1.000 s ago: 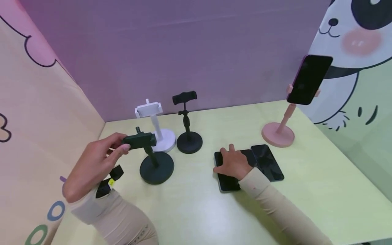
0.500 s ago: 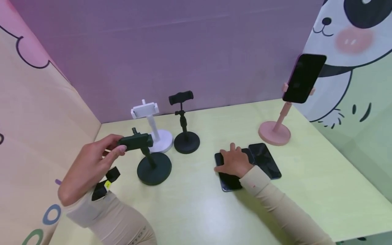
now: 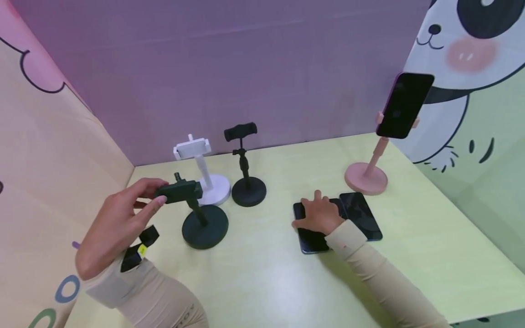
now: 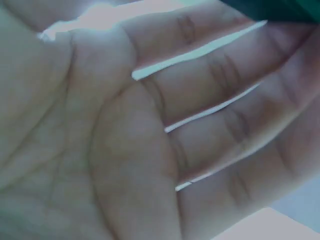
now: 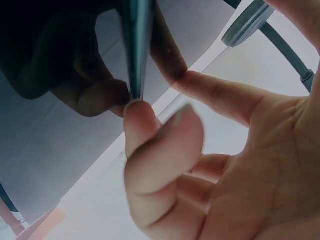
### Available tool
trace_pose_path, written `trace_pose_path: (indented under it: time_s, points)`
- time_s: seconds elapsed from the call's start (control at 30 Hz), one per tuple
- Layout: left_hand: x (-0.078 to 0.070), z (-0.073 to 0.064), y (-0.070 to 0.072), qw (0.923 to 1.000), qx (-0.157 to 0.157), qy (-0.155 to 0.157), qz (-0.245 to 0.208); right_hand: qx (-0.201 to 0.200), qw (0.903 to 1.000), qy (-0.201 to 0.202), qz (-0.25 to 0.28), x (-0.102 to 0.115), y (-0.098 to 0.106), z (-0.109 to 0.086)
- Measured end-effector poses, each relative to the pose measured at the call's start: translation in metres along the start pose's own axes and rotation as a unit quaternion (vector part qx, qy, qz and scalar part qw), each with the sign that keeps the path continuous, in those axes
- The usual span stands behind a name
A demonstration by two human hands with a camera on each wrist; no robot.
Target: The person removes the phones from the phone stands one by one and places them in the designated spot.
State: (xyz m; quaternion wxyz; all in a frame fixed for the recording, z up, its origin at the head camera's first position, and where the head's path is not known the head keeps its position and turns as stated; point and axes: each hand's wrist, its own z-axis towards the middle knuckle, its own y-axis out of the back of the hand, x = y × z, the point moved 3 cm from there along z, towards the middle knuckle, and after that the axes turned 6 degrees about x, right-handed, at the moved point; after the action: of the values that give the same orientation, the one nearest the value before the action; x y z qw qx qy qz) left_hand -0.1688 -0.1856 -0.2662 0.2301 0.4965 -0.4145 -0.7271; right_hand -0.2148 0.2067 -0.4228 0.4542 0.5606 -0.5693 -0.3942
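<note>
My left hand pinches the dark green clamp of a phone stand between thumb and fingers; the stand's round base rests on the table. In the left wrist view the palm fills the picture, with a bit of the green clamp at the top corner. Over on the right, my right hand grips a dark phone lying on the table, thumb at its left edge. Close beside it lies another dark phone. The right wrist view shows curled fingertips at the edge of the glossy phone.
A white phone stand and a black phone stand stand behind the green one. At the back right, a pink stand holds an upright dark phone. A purple backdrop and patterned side walls enclose the table.
The view has shifted slightly. My right hand and the dark phones under and beside it have slid a little to the right. My left hand keeps its pinch on the green clamp.
</note>
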Motion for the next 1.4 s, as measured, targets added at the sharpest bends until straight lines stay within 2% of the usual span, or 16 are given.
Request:
trace_pose_path:
  time_s: [0.1, 0.17, 0.27, 0.37, 0.43, 0.5, 0.6, 0.7, 0.77, 0.9, 1.07, 1.13, 1.23, 1.27, 1.33, 1.4]
  points:
    - [-0.008, 0.003, -0.001, 0.9999, -0.015, -0.008, -0.002, -0.002, 1.0000, 0.005, 0.003, -0.002, 0.003, -0.002]
    - [-0.017, 0.004, -0.002, 0.9988, -0.042, -0.027, -0.005, -0.003, 0.9999, 0.010, 0.010, -0.003, 0.007, -0.004]
    - [-0.035, 0.007, -0.005, 0.9911, -0.096, -0.092, 0.001, -0.004, 0.9992, 0.020, 0.033, -0.005, 0.016, -0.010]
    - [-0.060, 0.010, -0.013, 0.9742, -0.131, -0.183, 0.002, -0.007, 0.9960, 0.041, 0.079, -0.005, 0.032, -0.020]
    - [-0.080, 0.014, -0.022, 0.9573, -0.138, -0.254, -0.005, -0.015, 0.9906, 0.062, 0.121, -0.005, 0.047, -0.028]
    - [-0.100, 0.022, -0.034, 0.9383, -0.130, -0.320, -0.022, -0.038, 0.9824, 0.080, 0.165, -0.008, 0.065, -0.038]
    - [-0.128, 0.038, -0.055, 0.9105, -0.103, -0.397, -0.051, -0.103, 0.9623, 0.117, 0.223, -0.016, 0.092, -0.049]
    - [-0.149, 0.059, -0.076, 0.8947, -0.066, -0.432, -0.091, -0.196, 0.9312, 0.137, 0.275, -0.032, 0.119, -0.058]
    - [-0.160, 0.076, -0.090, 0.8890, -0.046, -0.439, -0.123, -0.261, 0.9026, 0.137, 0.314, -0.046, 0.134, -0.064]
    - [-0.179, 0.117, -0.121, 0.8762, -0.011, -0.437, -0.203, -0.377, 0.8392, 0.098, 0.379, -0.078, 0.154, -0.073]
    - [-0.207, 0.156, -0.151, 0.8562, 0.033, -0.411, -0.311, -0.469, 0.7728, 0.023, 0.427, -0.113, 0.161, -0.078]
    - [-0.218, 0.172, -0.162, 0.8539, 0.054, -0.385, -0.346, -0.488, 0.7502, -0.005, 0.447, -0.127, 0.159, -0.077]
    - [-0.228, 0.207, -0.190, 0.8546, 0.092, -0.334, -0.387, -0.489, 0.7266, -0.041, 0.481, -0.151, 0.150, -0.071]
    - [-0.231, 0.220, -0.201, 0.8589, 0.104, -0.312, -0.392, -0.481, 0.7229, -0.054, 0.493, -0.159, 0.147, -0.069]
    - [-0.238, 0.245, -0.218, 0.8724, 0.122, -0.272, -0.387, -0.457, 0.7249, -0.074, 0.510, -0.172, 0.141, -0.063]
    - [-0.245, 0.266, -0.229, 0.8912, 0.133, -0.236, -0.364, -0.432, 0.7321, -0.078, 0.521, -0.181, 0.136, -0.057]
